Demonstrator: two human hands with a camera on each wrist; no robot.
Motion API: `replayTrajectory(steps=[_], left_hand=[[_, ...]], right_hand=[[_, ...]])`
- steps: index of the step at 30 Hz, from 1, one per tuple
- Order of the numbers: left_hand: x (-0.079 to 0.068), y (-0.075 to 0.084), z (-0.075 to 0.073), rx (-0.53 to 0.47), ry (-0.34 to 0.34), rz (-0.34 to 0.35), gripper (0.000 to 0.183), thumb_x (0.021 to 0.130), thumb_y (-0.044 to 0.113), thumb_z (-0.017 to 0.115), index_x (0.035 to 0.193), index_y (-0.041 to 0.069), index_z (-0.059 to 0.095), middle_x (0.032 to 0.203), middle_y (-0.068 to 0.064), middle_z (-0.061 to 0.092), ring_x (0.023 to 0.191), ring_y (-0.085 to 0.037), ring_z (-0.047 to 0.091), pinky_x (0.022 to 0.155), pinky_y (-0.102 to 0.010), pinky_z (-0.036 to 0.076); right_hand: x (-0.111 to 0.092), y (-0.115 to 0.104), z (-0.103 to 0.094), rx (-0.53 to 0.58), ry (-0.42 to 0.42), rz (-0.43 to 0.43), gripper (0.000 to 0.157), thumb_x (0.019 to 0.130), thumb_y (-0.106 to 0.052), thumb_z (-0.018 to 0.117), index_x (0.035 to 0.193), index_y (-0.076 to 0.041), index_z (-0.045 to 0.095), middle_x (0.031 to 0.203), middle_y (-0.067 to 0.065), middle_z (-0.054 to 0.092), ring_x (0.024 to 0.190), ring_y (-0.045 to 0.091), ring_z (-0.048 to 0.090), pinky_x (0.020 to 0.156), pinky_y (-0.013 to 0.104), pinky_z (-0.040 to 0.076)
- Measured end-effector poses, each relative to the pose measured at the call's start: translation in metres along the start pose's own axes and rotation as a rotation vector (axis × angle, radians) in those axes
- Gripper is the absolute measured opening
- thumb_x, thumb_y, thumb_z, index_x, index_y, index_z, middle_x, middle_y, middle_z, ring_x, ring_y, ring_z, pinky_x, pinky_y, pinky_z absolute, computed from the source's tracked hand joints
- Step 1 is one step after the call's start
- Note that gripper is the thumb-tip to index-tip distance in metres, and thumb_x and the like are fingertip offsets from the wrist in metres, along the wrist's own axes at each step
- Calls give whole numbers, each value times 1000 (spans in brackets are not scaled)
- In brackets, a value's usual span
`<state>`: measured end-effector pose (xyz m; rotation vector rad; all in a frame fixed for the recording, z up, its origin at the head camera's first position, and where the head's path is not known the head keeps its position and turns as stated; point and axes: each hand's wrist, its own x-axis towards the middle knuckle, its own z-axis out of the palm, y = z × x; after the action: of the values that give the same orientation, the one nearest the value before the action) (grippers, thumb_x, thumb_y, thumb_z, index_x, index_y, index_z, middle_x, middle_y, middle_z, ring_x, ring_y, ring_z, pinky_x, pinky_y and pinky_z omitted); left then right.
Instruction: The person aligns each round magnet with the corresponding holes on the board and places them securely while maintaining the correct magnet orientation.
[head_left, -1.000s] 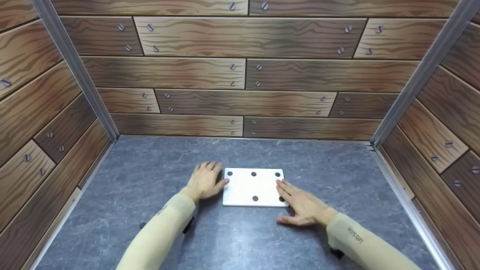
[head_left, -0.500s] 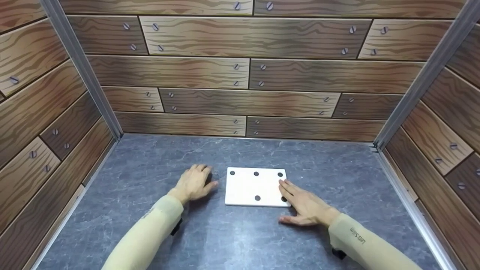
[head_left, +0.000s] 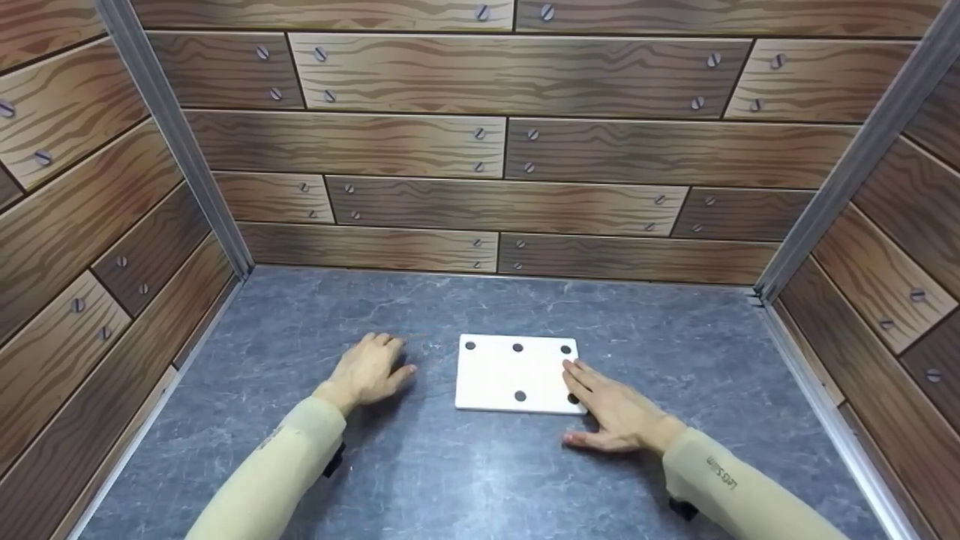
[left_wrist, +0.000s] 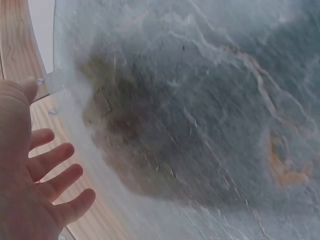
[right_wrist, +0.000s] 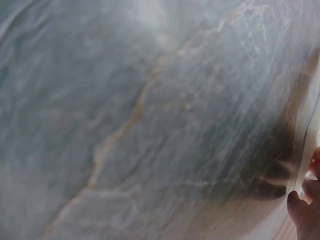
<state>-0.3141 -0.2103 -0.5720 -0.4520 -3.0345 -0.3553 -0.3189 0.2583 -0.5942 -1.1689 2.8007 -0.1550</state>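
A white rectangular plate (head_left: 517,375) with several dark round spots lies flat on the grey marbled surface. Its near left corner shows no spot. My right hand (head_left: 615,412) rests its straight fingertips on the plate's right edge, partly covering the near right spot; the thumb is spread apart on the near side. To the left of the plate and apart from it is my left hand (head_left: 367,371), palm down, fingers relaxed and holding nothing. The left wrist view shows the left hand (left_wrist: 35,175) with loose, spread fingers. Only fingertips of the right hand (right_wrist: 305,200) appear in the right wrist view.
The grey marbled surface (head_left: 465,480) spreads around both hands. Wood-patterned walls (head_left: 495,150) enclose it at the back and both sides, with metal corner strips (head_left: 172,135). Light sleeves (head_left: 270,472) cover both forearms, with a black wrist device (head_left: 682,508) under the right one.
My left hand has moved left, away from the plate's left edge. The right hand stays on the plate's right edge. A small dark disc near the left forearm is no longer visible.
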Motion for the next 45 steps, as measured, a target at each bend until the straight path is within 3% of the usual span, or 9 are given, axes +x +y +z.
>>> replayTrajectory(steps=[14, 24, 33, 45], left_hand=[[-25, -26, -20, -19, 63, -54, 55, 112, 42, 67, 147, 0, 67, 145, -26, 71, 140, -51, 64, 124, -64, 53], [-45, -44, -24, 17, 92, -36, 47, 110, 38, 71, 140, 2, 71, 134, -21, 75, 126, -44, 69, 112, -61, 60], [-56, -48, -27, 36, 112, 1, 38, 106, 36, 76, 129, 6, 75, 116, -13, 77, 111, -37, 71, 98, -57, 64], [-72, -60, -34, 72, 170, 49, 29, 102, 31, 79, 119, 8, 78, 109, -9, 77, 103, -32, 69, 91, -53, 64]], right_hand=[[-1, 0, 0, 25, 24, 0, 115, 100, -81, 60, 173, 4, 34, 185, 22, 31, 172, 45, 32, 139, 63, 35], [-1, 0, -2, 19, 17, 1, 115, 101, -81, 59, 173, 4, 35, 184, 24, 30, 172, 46, 32, 139, 64, 34], [1, -1, 0, 30, 10, 5, 115, 100, -82, 59, 173, 4, 35, 184, 23, 30, 172, 46, 32, 139, 64, 34], [1, -1, 1, 5, 37, -12, 113, 101, -80, 59, 171, 6, 38, 182, 24, 35, 171, 45, 35, 141, 61, 32]])
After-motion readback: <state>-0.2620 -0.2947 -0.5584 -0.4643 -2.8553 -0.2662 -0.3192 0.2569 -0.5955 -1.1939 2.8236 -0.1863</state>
